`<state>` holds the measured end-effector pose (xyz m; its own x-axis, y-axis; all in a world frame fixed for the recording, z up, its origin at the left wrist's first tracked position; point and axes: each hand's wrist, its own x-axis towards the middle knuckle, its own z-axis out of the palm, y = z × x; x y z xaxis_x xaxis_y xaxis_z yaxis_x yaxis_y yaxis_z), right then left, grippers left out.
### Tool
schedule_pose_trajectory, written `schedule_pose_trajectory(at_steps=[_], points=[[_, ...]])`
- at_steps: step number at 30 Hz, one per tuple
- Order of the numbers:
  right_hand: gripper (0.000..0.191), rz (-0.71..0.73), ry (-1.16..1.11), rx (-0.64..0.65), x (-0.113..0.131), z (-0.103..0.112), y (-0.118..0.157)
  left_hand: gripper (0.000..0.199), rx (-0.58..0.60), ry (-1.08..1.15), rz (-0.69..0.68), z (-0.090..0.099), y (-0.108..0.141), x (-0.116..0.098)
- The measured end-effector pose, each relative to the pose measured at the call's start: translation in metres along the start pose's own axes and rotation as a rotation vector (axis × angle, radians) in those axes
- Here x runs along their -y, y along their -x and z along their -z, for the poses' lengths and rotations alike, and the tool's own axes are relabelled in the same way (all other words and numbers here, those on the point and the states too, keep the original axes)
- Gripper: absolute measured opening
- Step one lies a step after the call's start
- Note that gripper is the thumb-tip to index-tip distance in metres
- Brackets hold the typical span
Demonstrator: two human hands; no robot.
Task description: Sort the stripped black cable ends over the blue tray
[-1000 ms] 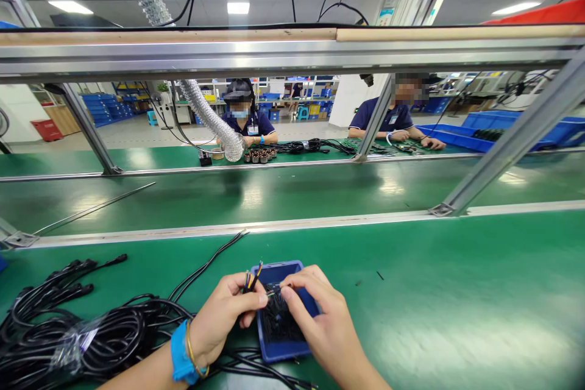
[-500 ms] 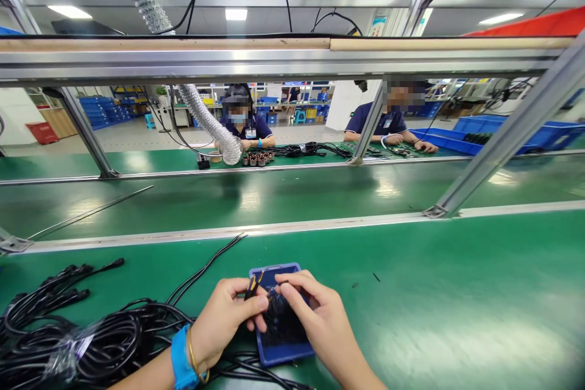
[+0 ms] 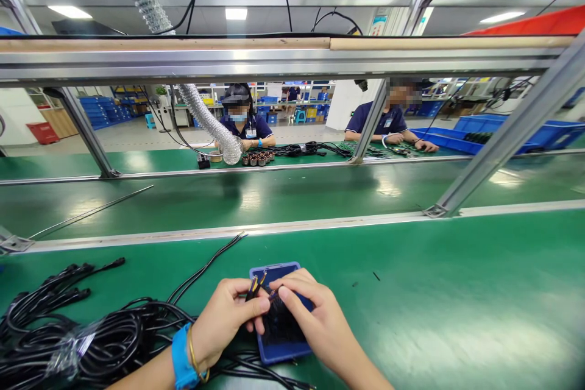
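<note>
Black cables (image 3: 253, 292) with bare yellow and dark wire ends sit pinched in my left hand (image 3: 231, 311), which wears a blue wristband and a gold bangle. Thumb and fingers of my right hand (image 3: 306, 304) close at the tip of a wire beside them; what exactly lies in that pinch is mostly hidden. Both hands hover over a small blue tray (image 3: 286, 358) holding small black pieces (image 3: 281, 323), too fine to make out.
Coiled black cables (image 3: 114, 341), partly wrapped in clear plastic, cover the bench's left side. A thin metal rod (image 3: 91, 212) lies beyond the rail. Across the frame, two people work near blue bins (image 3: 525, 131). A silver duct (image 3: 208, 119) hangs down at centre left.
My right hand's fingers have shifted slightly left, closer to the wire ends in my left hand. The left hand barely moves.
</note>
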<state>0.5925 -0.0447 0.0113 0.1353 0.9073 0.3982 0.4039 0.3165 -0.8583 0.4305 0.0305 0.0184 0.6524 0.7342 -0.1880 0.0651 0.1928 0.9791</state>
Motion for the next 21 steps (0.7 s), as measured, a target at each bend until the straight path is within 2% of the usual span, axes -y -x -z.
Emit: schedule_pose_trajectory(at_steps=[5, 7, 9, 11, 13, 16, 19, 21], points=[[0.030, 0.044, 0.115, 0.221, 0.001, 0.010, -0.001, 0.035, -0.030, 0.002, -0.028, 0.001, -0.002, 0.000], [0.034, 0.065, 0.323, 0.211, -0.003, 0.008, -0.003, 0.039, -0.056, 0.015, -0.025, 0.002, -0.003, -0.001], [0.030, 0.038, 0.600, 0.188, -0.008, 0.000, -0.004, 0.044, -0.071, 0.015, -0.020, 0.003, -0.003, -0.001], [0.020, 0.006, 0.826, 0.264, -0.014, -0.012, -0.005, 0.045, -0.073, 0.009, -0.024, 0.004, -0.003, -0.002], [0.014, 0.002, 0.940, 0.398, -0.018, -0.022, -0.006, 0.043, -0.066, 0.003, -0.027, 0.004, -0.003, -0.002], [0.009, -0.014, 0.987, 0.478, -0.019, -0.026, -0.006, 0.039, -0.055, -0.001, -0.021, 0.004, -0.004, 0.000], [0.007, -0.057, 0.936, 0.420, -0.015, -0.017, -0.006, 0.035, -0.033, -0.003, -0.009, 0.004, -0.004, 0.002], [0.013, -0.078, 0.858, 0.370, -0.013, -0.008, -0.006, 0.034, -0.023, -0.011, 0.000, 0.003, -0.003, 0.003]])
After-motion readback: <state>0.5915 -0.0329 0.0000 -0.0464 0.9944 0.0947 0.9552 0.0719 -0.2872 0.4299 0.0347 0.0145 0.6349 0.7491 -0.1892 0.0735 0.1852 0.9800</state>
